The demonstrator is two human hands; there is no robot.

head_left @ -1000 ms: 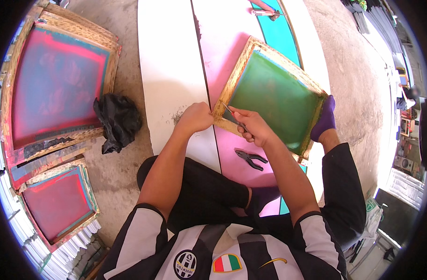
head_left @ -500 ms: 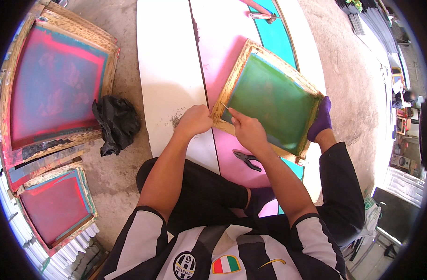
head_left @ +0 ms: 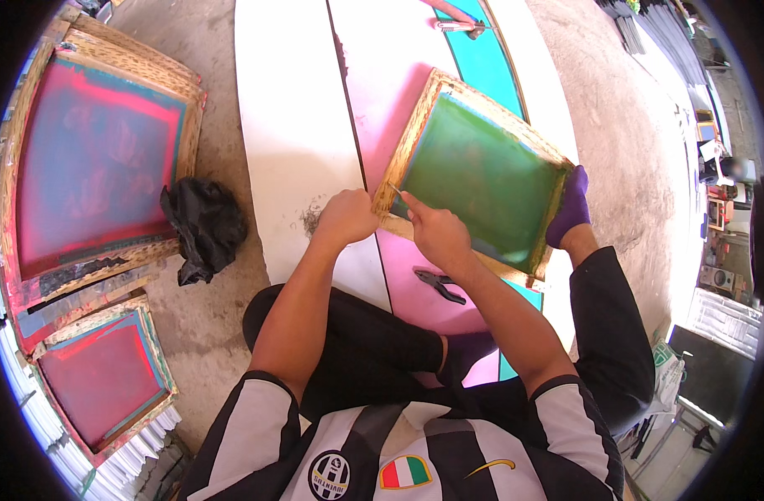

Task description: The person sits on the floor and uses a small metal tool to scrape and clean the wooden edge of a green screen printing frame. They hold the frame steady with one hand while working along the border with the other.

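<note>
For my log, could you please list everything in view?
Striped flat surface: 1, white, pink and turquoise, centre.
Wooden-framed mesh screen: 1, green, on surface.
Slim metal tool: 1, pale, right hand.
Black-handled pliers: 1, black, on pink stripe.
Overlapping hand tools: about 2, red and dark, surface's far end.
Large wooden-framed screen: 1 topmost, pink and blue, left.
Small wooden-framed screen: 1, red and blue, lower left.
Crumpled plastic bag: 1, black, beside large screen.
Concrete floor: 1, grey-brown, both sides.
Distant clutter: uncountable, mixed, far right.
Striped shirt: 1, black-and-white, bottom.
Trousers: 1, black, bottom.
Socked feet: 2, purple, right and lower centre.
Left hand: 1, bare, green screen's near-left corner.
Right hand: 1, bare, green screen's near edge.
</note>
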